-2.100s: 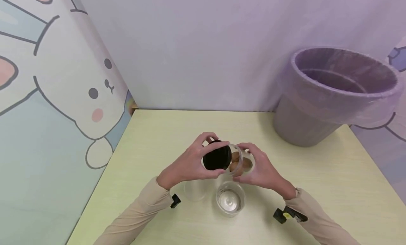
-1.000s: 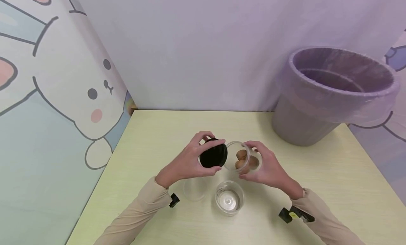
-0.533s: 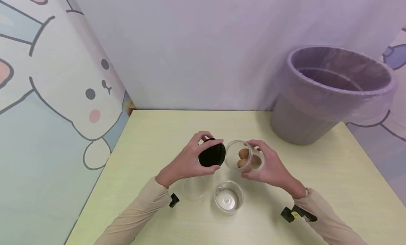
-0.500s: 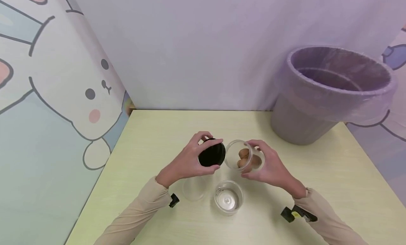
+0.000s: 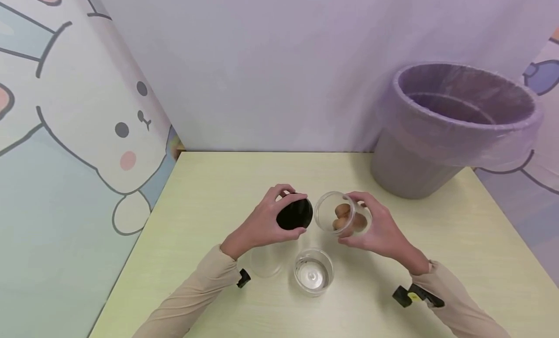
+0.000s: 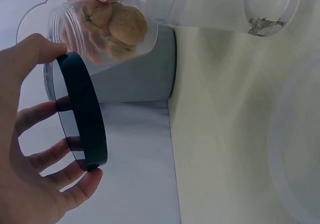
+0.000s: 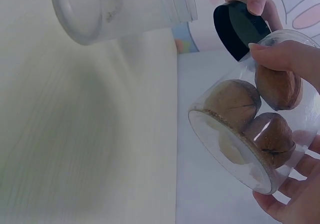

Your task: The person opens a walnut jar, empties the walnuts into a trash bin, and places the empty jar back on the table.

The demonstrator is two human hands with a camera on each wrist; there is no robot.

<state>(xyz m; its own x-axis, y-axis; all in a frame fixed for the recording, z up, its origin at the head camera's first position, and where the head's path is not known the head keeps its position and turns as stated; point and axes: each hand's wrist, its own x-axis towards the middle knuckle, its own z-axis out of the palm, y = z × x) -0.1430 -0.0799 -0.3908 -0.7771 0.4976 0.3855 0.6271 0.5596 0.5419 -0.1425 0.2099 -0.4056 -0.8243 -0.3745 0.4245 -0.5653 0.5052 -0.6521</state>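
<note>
Above the wood-grained tabletop [image 5: 218, 177], the left hand [image 5: 268, 219], fingers bent, pinches a round black lid [image 5: 294, 214]; the right hand [image 5: 379, 229] curls around a tilted clear jar [image 5: 326, 214] of rounded brown nuts [image 5: 342, 224].

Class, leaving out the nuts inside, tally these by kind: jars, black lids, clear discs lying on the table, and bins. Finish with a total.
Clear jars: 2
Black lid: 1
Clear disc: 1
Bin: 1
Total: 5
</note>
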